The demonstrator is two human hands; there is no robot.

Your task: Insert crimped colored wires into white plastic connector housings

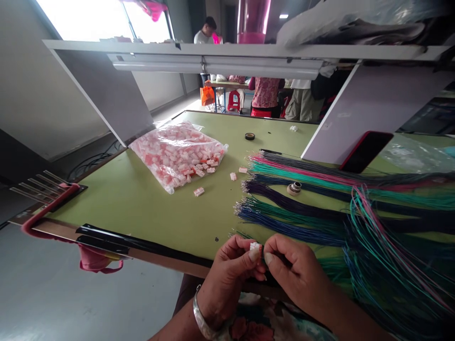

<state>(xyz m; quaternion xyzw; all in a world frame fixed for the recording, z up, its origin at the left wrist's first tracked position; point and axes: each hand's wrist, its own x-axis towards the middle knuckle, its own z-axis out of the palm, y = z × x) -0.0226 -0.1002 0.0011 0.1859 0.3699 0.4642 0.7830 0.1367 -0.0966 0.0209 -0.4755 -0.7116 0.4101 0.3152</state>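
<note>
My left hand (pixel 236 265) pinches a small white plastic connector housing (pixel 255 246) between thumb and fingers, just over the table's front edge. Close beside it, my right hand (pixel 293 265) has its thumb and forefinger pressed together on a thin dark wire at the connector's side; most of this wire is hidden by the fingers. Bundles of blue wires (pixel 284 226), green wires (pixel 261 207), black wires (pixel 295 201) and pink wires (pixel 302 171) lie on the right, their metal-tipped ends facing left. Loose connector housings (pixel 199 192) lie near an open clear bag of connectors (pixel 177 151).
On the green table (pixel 142 208) are a roll of black tape (pixel 250 136), a small metal ring-shaped part (pixel 294 188) and a phone (pixel 368 151) leaning on the shelf's side panel. A pronged rack (pixel 50 189) sticks out at the left edge. People (pixel 266 92) are behind the shelf.
</note>
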